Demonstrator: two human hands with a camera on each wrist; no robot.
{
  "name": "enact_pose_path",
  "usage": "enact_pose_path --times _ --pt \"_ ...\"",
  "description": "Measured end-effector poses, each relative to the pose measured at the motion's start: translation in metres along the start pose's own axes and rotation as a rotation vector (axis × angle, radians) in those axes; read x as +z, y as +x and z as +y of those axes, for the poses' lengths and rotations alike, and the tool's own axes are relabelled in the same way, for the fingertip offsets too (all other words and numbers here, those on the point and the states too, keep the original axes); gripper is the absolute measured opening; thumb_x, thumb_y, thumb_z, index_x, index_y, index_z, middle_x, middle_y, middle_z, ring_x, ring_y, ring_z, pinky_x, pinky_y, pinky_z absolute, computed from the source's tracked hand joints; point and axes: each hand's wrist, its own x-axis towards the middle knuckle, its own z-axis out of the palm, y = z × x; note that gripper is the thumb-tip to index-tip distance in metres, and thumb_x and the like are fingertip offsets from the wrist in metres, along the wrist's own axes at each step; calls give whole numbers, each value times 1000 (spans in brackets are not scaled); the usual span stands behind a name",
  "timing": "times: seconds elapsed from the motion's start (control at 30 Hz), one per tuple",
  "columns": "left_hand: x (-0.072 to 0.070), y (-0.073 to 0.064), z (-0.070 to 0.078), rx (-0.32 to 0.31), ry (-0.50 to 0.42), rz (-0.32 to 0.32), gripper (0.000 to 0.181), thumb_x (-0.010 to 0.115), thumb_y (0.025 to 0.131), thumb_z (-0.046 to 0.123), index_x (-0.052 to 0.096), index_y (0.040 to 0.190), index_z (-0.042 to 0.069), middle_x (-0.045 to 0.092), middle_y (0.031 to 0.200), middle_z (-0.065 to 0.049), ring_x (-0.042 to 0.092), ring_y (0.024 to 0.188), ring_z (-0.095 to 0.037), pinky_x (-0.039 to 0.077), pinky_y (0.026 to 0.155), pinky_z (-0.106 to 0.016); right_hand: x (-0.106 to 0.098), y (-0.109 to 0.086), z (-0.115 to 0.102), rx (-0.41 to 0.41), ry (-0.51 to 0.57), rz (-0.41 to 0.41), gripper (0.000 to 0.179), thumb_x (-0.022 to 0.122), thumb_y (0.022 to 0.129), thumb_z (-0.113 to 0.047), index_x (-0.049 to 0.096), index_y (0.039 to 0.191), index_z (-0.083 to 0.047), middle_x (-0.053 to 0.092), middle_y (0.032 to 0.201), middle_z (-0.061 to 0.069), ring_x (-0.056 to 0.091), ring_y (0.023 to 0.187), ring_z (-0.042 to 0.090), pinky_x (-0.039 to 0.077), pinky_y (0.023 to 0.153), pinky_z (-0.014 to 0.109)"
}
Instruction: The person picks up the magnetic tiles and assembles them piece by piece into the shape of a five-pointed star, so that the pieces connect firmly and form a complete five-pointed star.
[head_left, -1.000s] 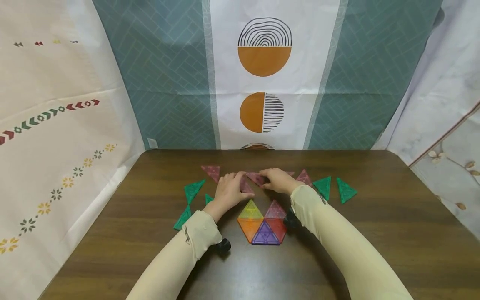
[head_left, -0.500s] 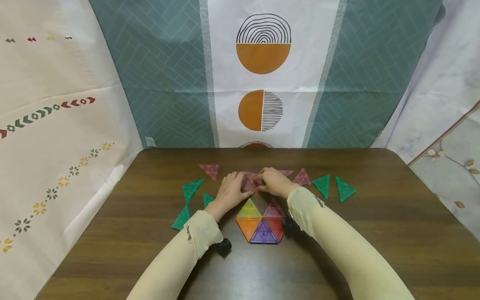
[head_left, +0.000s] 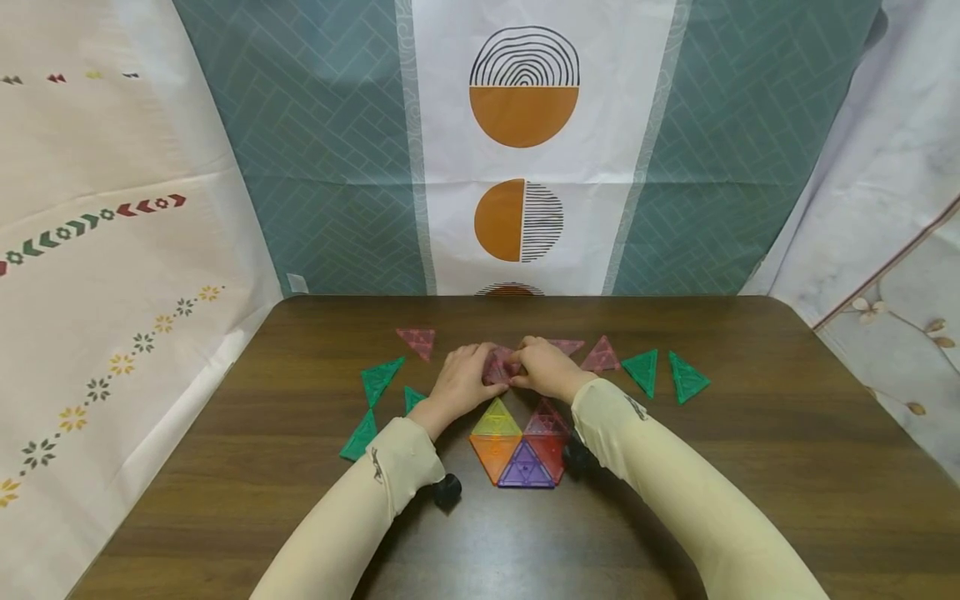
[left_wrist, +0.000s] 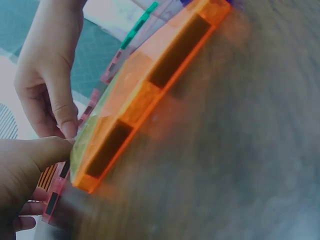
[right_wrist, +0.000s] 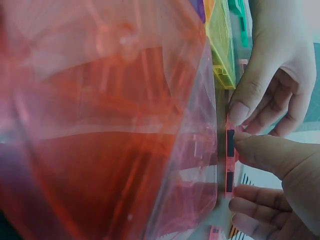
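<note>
Between left hand [head_left: 459, 379] and right hand [head_left: 547, 368], both pinching, sits a pink tile [head_left: 496, 367], or maybe two; can't tell! Looks light, stiff, likely slick: best held by its edges. Around this grip, visible: three loose pink tiles [head_left: 417, 341], five green tiles [head_left: 380, 378]. On its near side, edges touching: one yellow tile [head_left: 496, 419], one orange tile [head_left: 494, 452], one purple tile [head_left: 527, 468], one red tile [head_left: 549, 452], one lower pink tile [head_left: 545, 418].

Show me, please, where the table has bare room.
Bare tabletop lies between the sleeves, nearer than the purple triangle, and right of the rightmost green triangle. Crowded: around the left hand and right hand, among pink triangles.
</note>
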Motion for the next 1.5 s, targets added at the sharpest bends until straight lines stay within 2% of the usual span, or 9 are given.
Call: enact_pose_path --times 0.23,0.37,0.47,0.83,0.97,1.1,1.27,1.37,1.5 --pt "-7 1 -4 48 5 -59 62 76 82 33 51 134 10 60 132 -10 52 125 -31 35 110 -50 0 -5 1 25 51 -16 33 71 87 -24 69 116 -9 65 108 12 60 101 26 51 91 41" --pt "-12 1 -4 35 22 -110 67 76 82 35 49 137 10 57 136 -11 49 129 -31 32 112 -50 -4 -10 2 49 102 -32 37 69 89 -25 67 121 -8 64 117 12 59 110 29 49 98 43" --pt "-16 2 -3 30 19 -121 67 77 81 36 50 137 10 56 137 -12 47 131 -32 31 113 -48 -10 -15 4 75 117 -28 40 69 89 -24 64 125 -7 63 122 13 57 114 30 48 100 44" --pt "-24 10 9 102 25 -5 55 76 83 33 57 130 12 59 131 -9 49 128 -30 35 111 -45 -29 -37 22 159 160 60 40 69 89 -26 64 125 -8 62 123 15 55 118 33 45 101 52" --pt "-22 16 14 125 1 15 52 76 83 30 58 128 12 60 130 -9 50 127 -29 36 110 -44 -34 -46 32 181 181 108 40 70 88 -24 64 124 -7 62 122 16 55 118 34 44 102 53" --pt "-16 22 19 151 16 14 53 75 83 33 58 129 12 61 131 -6 51 127 -26 37 110 -42 -38 -54 41 212 194 143 42 71 87 -24 63 124 -6 62 123 18 54 119 36 44 103 51" --pt "-7 29 23 195 40 11 54 75 83 35 57 129 13 61 131 -5 52 127 -24 38 109 -42 -38 -63 52 253 213 168 45 71 87 -24 62 126 -5 60 124 19 58 110 35 45 98 51" --pt "-3 34 27 208 37 -1 54 74 83 34 57 130 12 60 132 -5 52 127 -24 38 109 -42 -36 -67 57 273 228 181 45 70 87 -23 61 127 -3 60 122 21 60 106 34 46 96 51" --pt "1 40 32 210 50 -41 55 73 85 35 55 132 12 58 136 -5 49 130 -23 36 112 -40 -33 -71 63 318 218 186 46 70 88 -24 59 127 -2 61 120 22 57 110 36 46 95 51"
